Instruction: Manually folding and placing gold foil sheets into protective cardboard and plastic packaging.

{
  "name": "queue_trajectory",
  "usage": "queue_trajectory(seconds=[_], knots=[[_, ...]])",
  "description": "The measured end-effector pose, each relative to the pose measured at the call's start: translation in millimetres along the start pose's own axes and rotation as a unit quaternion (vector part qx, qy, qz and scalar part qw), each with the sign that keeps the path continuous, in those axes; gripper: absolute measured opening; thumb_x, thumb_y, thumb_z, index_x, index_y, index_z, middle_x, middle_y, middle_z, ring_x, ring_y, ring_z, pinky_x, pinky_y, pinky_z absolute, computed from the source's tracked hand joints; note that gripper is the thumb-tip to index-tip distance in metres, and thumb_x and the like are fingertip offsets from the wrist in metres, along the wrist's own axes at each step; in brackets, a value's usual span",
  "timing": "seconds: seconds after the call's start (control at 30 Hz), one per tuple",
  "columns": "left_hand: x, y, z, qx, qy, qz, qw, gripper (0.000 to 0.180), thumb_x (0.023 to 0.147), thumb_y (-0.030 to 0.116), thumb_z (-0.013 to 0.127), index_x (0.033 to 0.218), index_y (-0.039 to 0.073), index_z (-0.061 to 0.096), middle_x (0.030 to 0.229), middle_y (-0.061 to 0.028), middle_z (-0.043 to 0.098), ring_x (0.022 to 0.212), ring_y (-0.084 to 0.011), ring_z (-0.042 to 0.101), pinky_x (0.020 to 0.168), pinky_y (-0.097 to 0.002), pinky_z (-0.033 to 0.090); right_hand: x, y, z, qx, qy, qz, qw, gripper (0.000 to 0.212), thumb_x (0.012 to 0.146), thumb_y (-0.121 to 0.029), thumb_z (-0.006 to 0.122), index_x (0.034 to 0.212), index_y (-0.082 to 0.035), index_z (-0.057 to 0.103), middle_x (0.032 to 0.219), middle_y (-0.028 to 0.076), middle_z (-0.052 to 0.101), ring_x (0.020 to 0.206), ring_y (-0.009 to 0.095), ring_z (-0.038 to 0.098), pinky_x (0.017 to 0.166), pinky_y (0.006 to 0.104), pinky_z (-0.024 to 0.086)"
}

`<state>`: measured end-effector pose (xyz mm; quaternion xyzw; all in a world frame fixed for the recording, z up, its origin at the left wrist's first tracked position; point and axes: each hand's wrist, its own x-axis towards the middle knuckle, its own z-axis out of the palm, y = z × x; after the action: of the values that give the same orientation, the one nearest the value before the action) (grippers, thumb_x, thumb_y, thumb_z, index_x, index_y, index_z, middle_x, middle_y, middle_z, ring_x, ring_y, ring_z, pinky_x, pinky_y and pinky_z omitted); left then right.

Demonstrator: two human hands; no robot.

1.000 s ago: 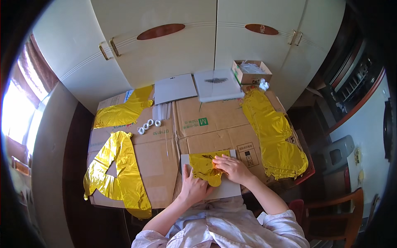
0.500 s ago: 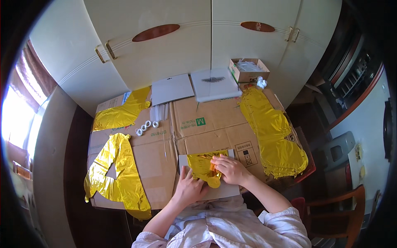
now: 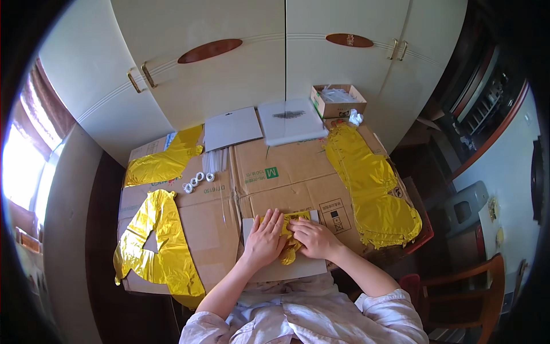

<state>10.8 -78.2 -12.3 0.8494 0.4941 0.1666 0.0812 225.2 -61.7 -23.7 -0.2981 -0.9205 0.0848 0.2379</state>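
A folded gold foil balloon (image 3: 290, 252) lies on a light grey board (image 3: 298, 269) at the table's near edge, right in front of me. My left hand (image 3: 265, 239) rests flat on its left side, fingers stretched out and pointing away from me. From the right, my right hand (image 3: 314, 237) bends its fingers over the foil, close to the left fingertips. Its thumb is hidden. Much of the foil is covered by both hands; a rounded end sticks out between them toward me.
Flattened cardboard (image 3: 209, 209) covers the table. A flat A-shaped gold foil balloon (image 3: 172, 241) lies left, another foil piece (image 3: 166, 157) behind it, and a foil stack (image 3: 375, 195) right. White ribbon rolls (image 3: 199, 176), clear straws (image 3: 216, 160), a grey board (image 3: 234, 128), a clear packet (image 3: 291, 121) and an open box (image 3: 339, 103) stand farther back.
My left hand has moved up and right onto the foil and flattened. The right hand still works at the foil, whose visible part is now narrower. The view has shifted slightly.
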Motion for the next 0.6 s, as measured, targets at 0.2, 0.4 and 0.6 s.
queue_trajectory(seconds=[0.2,0.4,0.6], knots=[[-4.8,-0.2,6.1,0.020,-0.001,0.005,1.000,0.060,0.094,0.033,0.052,0.142,-0.001,0.043,0.150,-0.0177,0.041,0.141,-0.0322,0.036,0.116,-0.0513,0.024,4.4,-6.2,-16.3,0.072,-0.001,0.008,0.997,0.045,0.082,-0.032,0.070,0.111,0.001,0.063,0.125,0.017,0.061,0.120,0.030,0.057,0.109,0.0429,0.041],[-3.5,0.6,5.8,0.015,0.005,0.002,1.000,0.060,0.092,0.032,0.053,0.141,-0.001,0.044,0.149,-0.0185,0.042,0.141,-0.0328,0.036,0.116,-0.0519,0.024,19.3,-12.4,-8.8,-0.016,0.036,0.093,0.995,0.050,0.093,-0.032,0.058,0.126,0.005,0.055,0.134,0.020,0.055,0.130,0.033,0.049,0.113,0.0470,0.034],[-2.1,1.9,3.8,0.047,-0.005,0.003,0.999,0.062,0.089,0.032,0.053,0.141,0.000,0.044,0.150,-0.0194,0.040,0.142,-0.0344,0.035,0.116,-0.0516,0.024,8.3,-5.5,7.7,-0.101,0.008,0.112,0.989,0.058,0.092,-0.030,0.058,0.135,0.007,0.049,0.141,0.023,0.049,0.135,0.035,0.043,0.116,0.0486,0.027]])
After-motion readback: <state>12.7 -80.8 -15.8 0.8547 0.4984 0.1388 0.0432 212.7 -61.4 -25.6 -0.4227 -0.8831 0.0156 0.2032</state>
